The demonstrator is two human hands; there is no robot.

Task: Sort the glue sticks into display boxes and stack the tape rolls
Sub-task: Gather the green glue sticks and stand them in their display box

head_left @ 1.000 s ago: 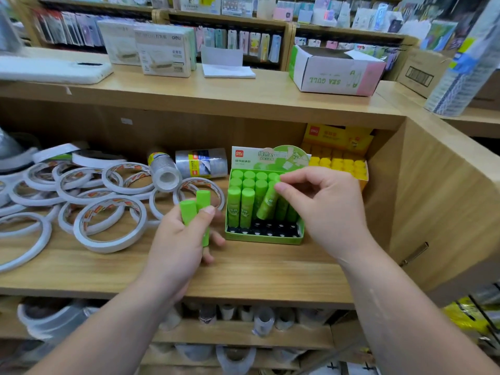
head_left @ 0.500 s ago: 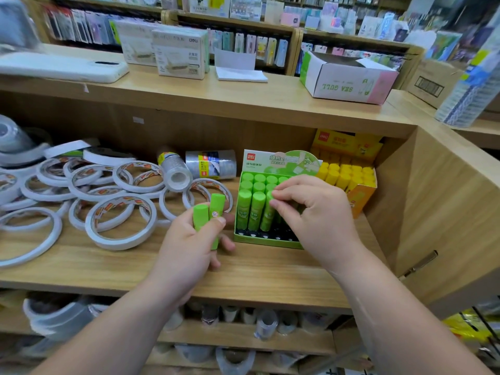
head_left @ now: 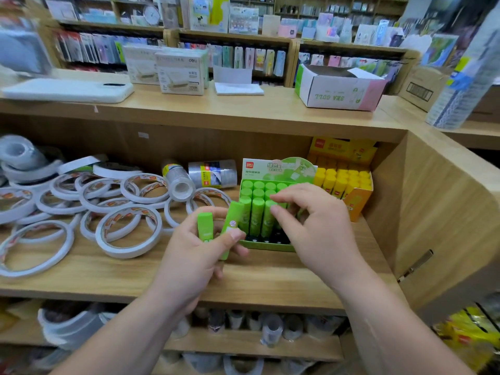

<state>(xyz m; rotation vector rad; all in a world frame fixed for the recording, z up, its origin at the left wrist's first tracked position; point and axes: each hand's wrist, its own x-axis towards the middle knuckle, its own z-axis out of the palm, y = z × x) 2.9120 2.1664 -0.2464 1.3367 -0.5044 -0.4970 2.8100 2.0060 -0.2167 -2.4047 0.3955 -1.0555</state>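
Two glue sticks are waiting just left of the green box, the left hand curling its fingers round them. Over the box, the right hand seems to be pinching a standing stick; seating it fully upright before feeding the next should be keeping rows tidy.

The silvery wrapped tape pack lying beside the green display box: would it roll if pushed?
Likely: the silvery wrapped tape pack is a cylinder on its side. The flat white tape rings in front should soon stop it. Its glossy wrap looks slippery.
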